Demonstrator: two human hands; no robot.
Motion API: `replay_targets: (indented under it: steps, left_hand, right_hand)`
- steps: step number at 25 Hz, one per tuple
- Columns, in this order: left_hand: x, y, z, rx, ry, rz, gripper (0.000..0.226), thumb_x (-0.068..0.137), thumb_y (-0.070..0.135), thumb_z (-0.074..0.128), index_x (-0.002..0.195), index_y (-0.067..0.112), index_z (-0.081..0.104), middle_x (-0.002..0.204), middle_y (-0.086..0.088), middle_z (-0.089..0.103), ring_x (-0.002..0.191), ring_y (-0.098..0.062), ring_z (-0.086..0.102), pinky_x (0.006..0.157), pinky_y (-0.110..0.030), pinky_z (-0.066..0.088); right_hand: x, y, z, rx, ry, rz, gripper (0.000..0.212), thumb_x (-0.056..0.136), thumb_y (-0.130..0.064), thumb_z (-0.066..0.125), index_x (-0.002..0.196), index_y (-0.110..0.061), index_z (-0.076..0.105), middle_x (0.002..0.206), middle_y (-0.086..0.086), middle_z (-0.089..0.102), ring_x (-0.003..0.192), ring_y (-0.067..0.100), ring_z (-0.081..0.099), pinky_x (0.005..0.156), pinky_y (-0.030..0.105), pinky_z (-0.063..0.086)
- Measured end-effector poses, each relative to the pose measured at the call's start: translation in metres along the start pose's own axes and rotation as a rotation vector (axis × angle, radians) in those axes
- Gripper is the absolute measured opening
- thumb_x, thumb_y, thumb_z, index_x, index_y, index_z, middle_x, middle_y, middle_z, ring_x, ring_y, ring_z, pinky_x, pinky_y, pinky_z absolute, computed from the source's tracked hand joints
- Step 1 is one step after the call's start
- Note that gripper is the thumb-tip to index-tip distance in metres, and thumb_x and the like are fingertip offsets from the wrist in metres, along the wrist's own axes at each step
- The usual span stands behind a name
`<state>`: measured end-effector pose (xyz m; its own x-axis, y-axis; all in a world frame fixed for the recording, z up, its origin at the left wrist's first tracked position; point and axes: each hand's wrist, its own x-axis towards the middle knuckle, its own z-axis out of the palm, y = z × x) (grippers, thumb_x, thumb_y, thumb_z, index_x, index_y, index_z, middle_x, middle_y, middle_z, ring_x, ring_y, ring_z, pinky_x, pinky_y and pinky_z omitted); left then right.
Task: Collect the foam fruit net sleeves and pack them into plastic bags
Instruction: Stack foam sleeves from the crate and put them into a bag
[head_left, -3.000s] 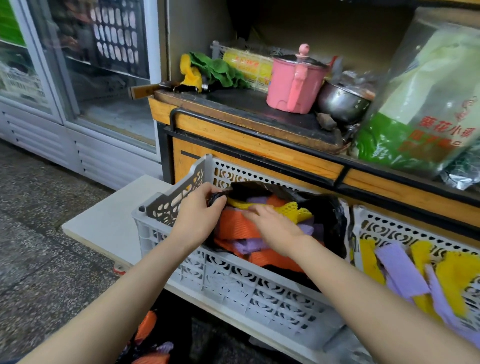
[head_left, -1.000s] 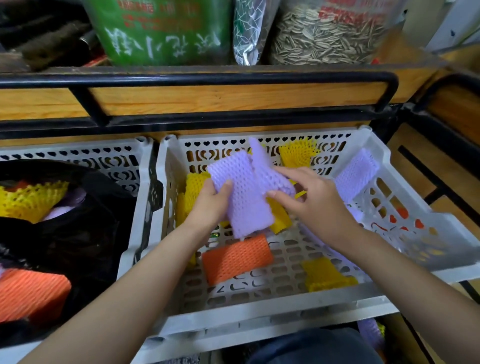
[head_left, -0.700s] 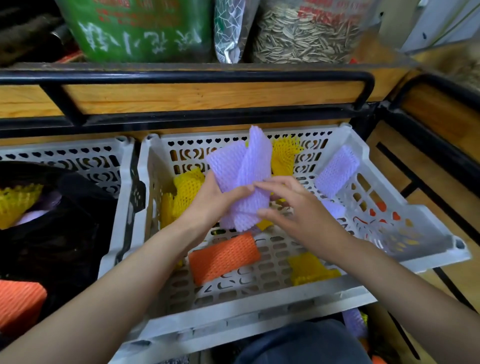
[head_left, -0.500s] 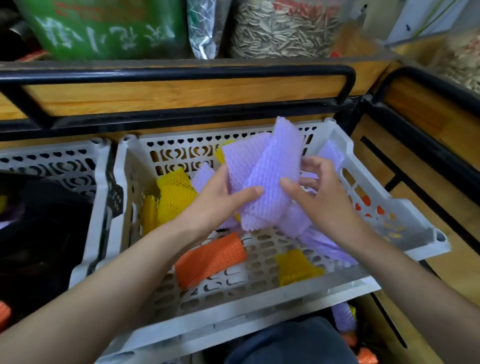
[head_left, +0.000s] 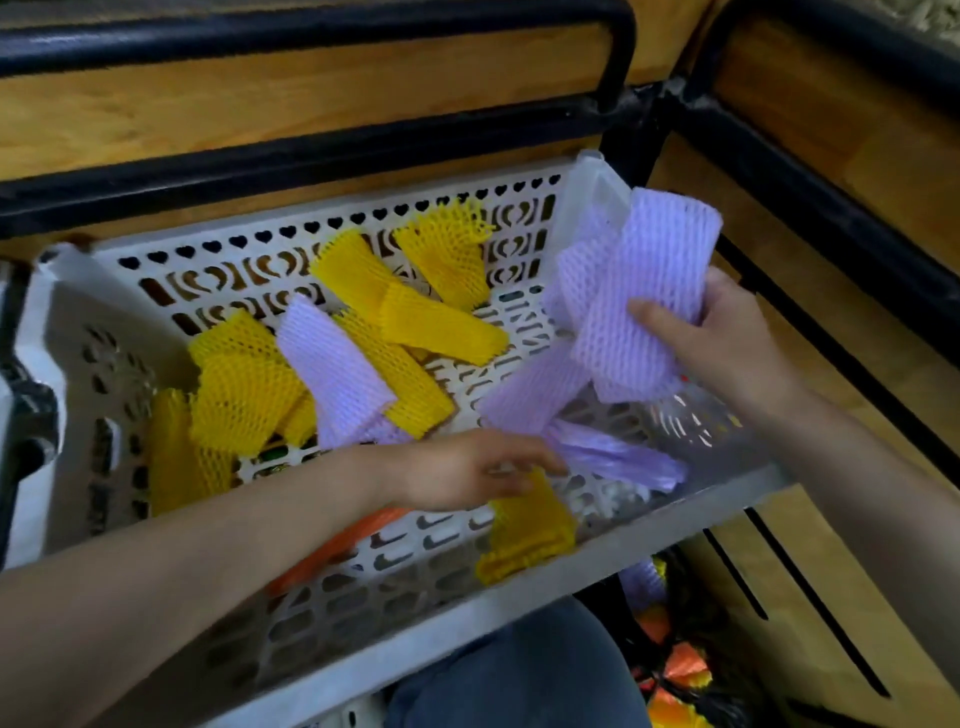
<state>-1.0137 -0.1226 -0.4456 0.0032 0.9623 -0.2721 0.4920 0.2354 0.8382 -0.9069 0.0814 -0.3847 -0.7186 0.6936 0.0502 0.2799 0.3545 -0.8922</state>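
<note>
Lavender foam net sleeves (head_left: 639, 312), several in a bunch, are clamped in the right hand (head_left: 727, 343) above the right end of a white perforated crate (head_left: 675, 525). The left hand (head_left: 467, 470), lower and well apart, holds nothing, its fingers extended at the tip of 1 more lavender sleeve (head_left: 618, 460). This one lies flat on the crate floor, long axis running left to right, nearer the left hand. Yellow sleeves (head_left: 395, 322) lie further left.

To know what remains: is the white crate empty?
Not empty. Yellow sleeves and a purple sleeve lie inside the crate; the right hand grips a purple bunch.
</note>
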Motion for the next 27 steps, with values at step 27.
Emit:
replay_targets:
  steps: [27]
  left_hand:
    - [-0.059, 0.038, -0.043, -0.898, 0.942, -0.475, 0.024, 0.098, 0.019, 0.049, 0.121, 0.012, 0.050, 0.101, -0.006, 0.063, 0.084, -0.019, 0.063, 0.059, -0.027, 0.054]
  right_hand:
    - [-0.017, -0.078, 0.028, 0.446, -0.110, -0.234, 0.040, 0.089, -0.024, 0.055, 0.122, -0.004, 0.045, 0.116, 0.008, 0.061, 0.103, 0.015, 0.063, 0.081, 0.030, 0.054]
